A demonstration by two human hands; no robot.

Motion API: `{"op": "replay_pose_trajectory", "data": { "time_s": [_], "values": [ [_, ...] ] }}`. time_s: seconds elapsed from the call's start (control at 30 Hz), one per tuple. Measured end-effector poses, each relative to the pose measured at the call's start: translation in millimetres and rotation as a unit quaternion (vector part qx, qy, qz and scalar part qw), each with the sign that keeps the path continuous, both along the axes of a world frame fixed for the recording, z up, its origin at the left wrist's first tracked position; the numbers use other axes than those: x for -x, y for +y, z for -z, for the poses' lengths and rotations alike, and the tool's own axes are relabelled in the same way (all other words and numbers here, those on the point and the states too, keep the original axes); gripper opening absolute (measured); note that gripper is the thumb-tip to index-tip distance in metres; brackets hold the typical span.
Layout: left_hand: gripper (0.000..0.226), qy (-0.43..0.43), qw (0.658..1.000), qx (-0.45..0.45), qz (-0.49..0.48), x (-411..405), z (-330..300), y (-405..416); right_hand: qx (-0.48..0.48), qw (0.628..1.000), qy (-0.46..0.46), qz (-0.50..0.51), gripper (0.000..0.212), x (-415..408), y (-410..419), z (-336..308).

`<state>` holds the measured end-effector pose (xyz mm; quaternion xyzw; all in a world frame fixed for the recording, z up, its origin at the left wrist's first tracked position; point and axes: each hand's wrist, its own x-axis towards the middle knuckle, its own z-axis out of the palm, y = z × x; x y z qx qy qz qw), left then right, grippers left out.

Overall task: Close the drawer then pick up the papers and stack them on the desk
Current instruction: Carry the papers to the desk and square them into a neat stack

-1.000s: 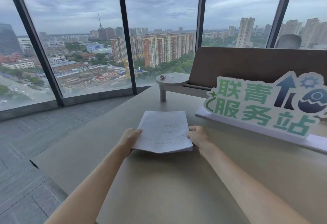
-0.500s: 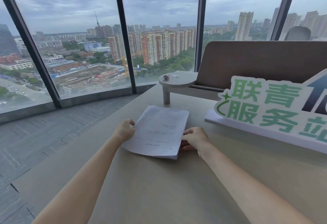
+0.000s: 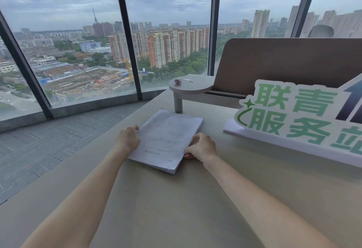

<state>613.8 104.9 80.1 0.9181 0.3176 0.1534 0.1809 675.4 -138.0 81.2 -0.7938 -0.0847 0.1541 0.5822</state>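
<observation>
Papers (image 3: 166, 140) now flat on the desk (image 3: 176, 208) as one thick stack, near corner toward the camera, far edge close to the post of the small round side shelf (image 3: 191, 86). A second ago lifted at the near edge and square to the view; since then lowered and turned clockwise, resting skewed. Left hand (image 3: 127, 140) against the stack's left edge, fingers curled on it, thumb out of sight. Right hand (image 3: 201, 147) at the right edge, fingers (image 3: 189, 154) bent and pressing the side of the sheets, tips partly tucked under the lower corner. Neither hand bearing any weight, by the look of it; both squaring rather than carrying. No drawer in view, so impossible to confirm as shut. Green-lettered sign (image 3: 293, 114) just to the right, well apart from the stack. Probably near the end: only tidying and letting go left.
</observation>
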Motion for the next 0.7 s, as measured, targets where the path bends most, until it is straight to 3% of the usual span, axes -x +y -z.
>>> {"op": "replay_pose_trajectory", "data": {
  "time_s": [0.43,0.6,0.7],
  "values": [
    [0.034,0.044,0.996,-0.081,0.008,-7,-3,0,0.100,0.992,-0.035,-0.073,0.018,-8,10,-5],
    [0.029,0.028,0.990,-0.139,0.022,-8,-5,-7,0.217,0.958,-0.154,-0.110,0.036,-9,7,-10],
    [0.031,0.022,0.991,-0.130,0.032,-7,-16,-18,0.236,0.948,-0.168,-0.128,0.042,-10,0,-17]
  ]
}}
